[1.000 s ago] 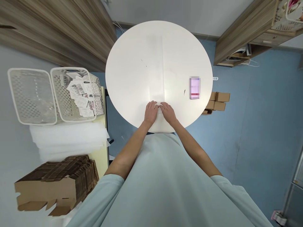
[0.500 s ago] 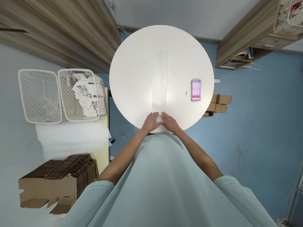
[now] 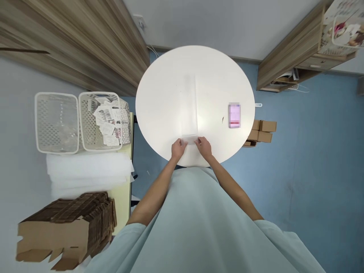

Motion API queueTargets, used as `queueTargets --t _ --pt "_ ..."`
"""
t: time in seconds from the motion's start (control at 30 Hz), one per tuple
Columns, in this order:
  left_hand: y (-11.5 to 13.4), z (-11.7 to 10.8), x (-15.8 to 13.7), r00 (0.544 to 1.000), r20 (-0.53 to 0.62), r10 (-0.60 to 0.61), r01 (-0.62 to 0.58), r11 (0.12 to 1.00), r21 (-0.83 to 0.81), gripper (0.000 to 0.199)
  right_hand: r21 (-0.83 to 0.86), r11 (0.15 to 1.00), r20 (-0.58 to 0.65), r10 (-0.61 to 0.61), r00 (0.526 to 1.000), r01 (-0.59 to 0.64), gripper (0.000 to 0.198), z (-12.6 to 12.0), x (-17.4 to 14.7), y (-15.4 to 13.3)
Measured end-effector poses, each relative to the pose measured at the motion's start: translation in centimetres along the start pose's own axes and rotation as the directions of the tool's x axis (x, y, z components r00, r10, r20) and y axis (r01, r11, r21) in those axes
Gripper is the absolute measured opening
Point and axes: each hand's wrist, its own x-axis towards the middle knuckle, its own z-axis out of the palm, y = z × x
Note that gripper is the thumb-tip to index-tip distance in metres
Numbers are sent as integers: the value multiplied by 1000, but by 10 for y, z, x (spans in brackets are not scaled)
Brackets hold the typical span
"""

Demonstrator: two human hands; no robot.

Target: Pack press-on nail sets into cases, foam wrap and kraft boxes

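A long, translucent white packing sheet [image 3: 189,106] lies on the round white table [image 3: 159,91], running away from my body. Its near end is turned over in a short folded band. My left hand [image 3: 178,148] is closed in a pinch on the left corner of that band. At the right corner, my right hand [image 3: 204,148] pinches the sheet between thumb and fingers. The fold shows between the two hands.
A phone [image 3: 234,115] with a blurred screen lies on the table's right side. Left, two white baskets [image 3: 57,151] stand by white sheets [image 3: 88,167] and flattened cardboard boxes [image 3: 54,237]. Small brown boxes [image 3: 265,136] are stacked at right, below the tabletop.
Both hands went from lying with outstretched fingers on the sheet's near end to pinching its corners. The near end now shows a folded band. The camera view has shifted slightly.
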Motion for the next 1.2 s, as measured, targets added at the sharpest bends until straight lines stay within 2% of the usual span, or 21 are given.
queueTargets --t 0.1,0.17,0.2,0.27,0.33,0.4,0.5,0.6,0.77,0.9,1.03,1.2 --pt "6 2 3 999 -3 -39 39 991 125 21 -8 994 15 109 994 -109 28 -1 10 -9" --pt "10 1 4 1000 -5 -13 13 985 169 19 -38 991 22 129 991 -128 36 -2 15 -15" --pt "12 0 5 999 -34 26 -19 982 189 22 -65 993 13 96 995 -95 42 -3 18 -18" --pt "15 -4 8 977 -88 194 -166 952 256 38 -140 989 -2 -53 999 53 54 -5 23 -22" --pt "18 -8 13 926 -19 377 -350 876 332 48 -211 949 35 -231 972 233 61 -7 28 -25" --pt "20 -13 20 878 123 463 -473 798 373 53 -246 905 118 -329 937 349 63 -11 33 -25" --pt "20 -20 27 852 249 461 -524 756 393 56 -255 884 202 -347 916 392 59 -17 36 -20" --pt "13 -24 28 833 286 474 -553 739 385 59 -244 880 219 -359 907 408 58 -21 33 -14" --pt "2 -23 20 810 306 500 -585 723 368 66 -258 857 225 -395 891 446 76 -15 26 -9" --pt "-4 -16 11 814 318 486 -579 721 381 78 -288 819 239 -440 866 496 73 -9 19 -2" --pt "-12 -6 -5 822 322 470 -567 725 391 85 -304 793 247 -469 848 527 70 -2 -1 12" --pt "-26 4 -27 841 294 454 -536 771 345 76 -265 786 268 -497 825 559 64 3 -28 28"
